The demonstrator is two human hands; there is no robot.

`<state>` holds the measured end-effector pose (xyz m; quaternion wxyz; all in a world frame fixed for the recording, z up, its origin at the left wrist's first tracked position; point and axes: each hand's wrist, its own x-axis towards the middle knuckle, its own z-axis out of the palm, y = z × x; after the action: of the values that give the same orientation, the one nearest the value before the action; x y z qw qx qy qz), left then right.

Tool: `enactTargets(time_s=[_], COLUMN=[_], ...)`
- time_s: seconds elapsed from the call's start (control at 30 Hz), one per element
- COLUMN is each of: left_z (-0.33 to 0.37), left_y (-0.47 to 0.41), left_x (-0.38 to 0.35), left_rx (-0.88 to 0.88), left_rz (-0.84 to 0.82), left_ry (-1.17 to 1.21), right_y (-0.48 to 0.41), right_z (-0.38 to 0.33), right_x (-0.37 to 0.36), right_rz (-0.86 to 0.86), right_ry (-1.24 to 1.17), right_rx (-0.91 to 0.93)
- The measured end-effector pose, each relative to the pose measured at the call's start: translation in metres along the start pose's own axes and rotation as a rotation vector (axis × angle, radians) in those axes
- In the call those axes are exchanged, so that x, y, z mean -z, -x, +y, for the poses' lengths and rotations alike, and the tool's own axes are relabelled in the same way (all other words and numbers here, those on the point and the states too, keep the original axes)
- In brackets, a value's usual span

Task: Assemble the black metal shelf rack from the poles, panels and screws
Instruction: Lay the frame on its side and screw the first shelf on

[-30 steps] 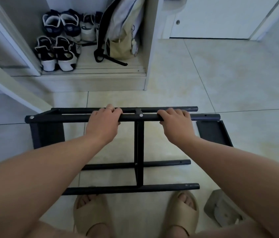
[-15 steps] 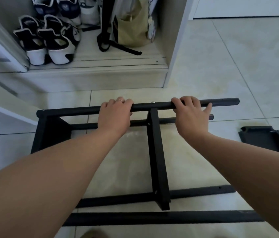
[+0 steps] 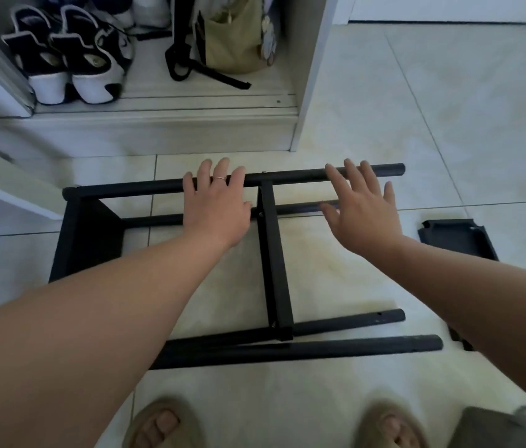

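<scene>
The half-built black shelf rack (image 3: 274, 270) is lying on its side on the tiled floor (image 3: 449, 124), just in front of the shoe cabinet (image 3: 164, 130) at the floor's far edge. The person's slippered feet (image 3: 164, 425) are standing at its near side. Four poles are running left to right. An end panel (image 3: 90, 234) is closing off their left ends and a middle panel (image 3: 269, 227) is joining them partway along, while their right ends are standing bare, with screw holes showing on the near poles (image 3: 336, 349). A loose panel (image 3: 455, 239) is lying on the floor just beside those open ends, probably waiting to be fitted there.

The left hand (image 3: 214, 205) is resting flat on the raised far pole (image 3: 294, 176), its fingers (image 3: 205, 173) lying straight and slightly apart, draped over the top of the tube rather than wrapped round it. The right hand (image 3: 363, 215) is reaching to the same pole on the other side of the middle panel, its fingers (image 3: 350, 171) spreading wide with the tips at the tube; whether they are pressing on it or only hovering I cannot tell. Neither hand is gripping anything.

Placing one palm on each side of the middle panel looks like a way of steadying the frame evenly, so that it is not rocking on its lower poles. Judging by the bare ends and the loose panel, the assembly is sitting past the halfway mark, with the right end waiting to be closed
</scene>
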<state>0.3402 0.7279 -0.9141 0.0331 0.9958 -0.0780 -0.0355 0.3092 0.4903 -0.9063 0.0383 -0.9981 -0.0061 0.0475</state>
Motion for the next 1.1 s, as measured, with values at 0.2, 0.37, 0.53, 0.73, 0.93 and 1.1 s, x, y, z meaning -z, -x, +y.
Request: enactTargets(time_s=[0.2,0.37,0.53,0.73,0.93,1.1], left_z=[0.082,0.163,0.232,0.281,0.304,0.316], left_y=[0.060,0.120,0.168,0.214,0.240,0.251], left_x=[0.040,0.043,0.018,-0.029,-0.065,-0.078], left_rx=[-0.225,-0.384,-0.739,-1.096,-1.329,-1.431], left_rz=[-0.074,-0.144,-0.231,-0.389,-0.461,-0.394], left_ry=[0.005,-0.007,-0.032,-0.057,-0.110,-0.189], right_y=[0.099,0.190,0.274,0.359,0.400,0.402], right_z=[0.059,0.116,0.167,0.216,0.243,0.261], right_x=[0.043,0.048,0.027,-0.018,-0.074,-0.106], right_rz=[-0.128,-0.268,-0.418,-0.484,-0.604,-0.738], right_ry=[0.156,0.205,0.112,-0.123,-0.221,-0.264], right_rx=[-0.061,-0.184,-0.230,-0.206,-0.435,-0.539])
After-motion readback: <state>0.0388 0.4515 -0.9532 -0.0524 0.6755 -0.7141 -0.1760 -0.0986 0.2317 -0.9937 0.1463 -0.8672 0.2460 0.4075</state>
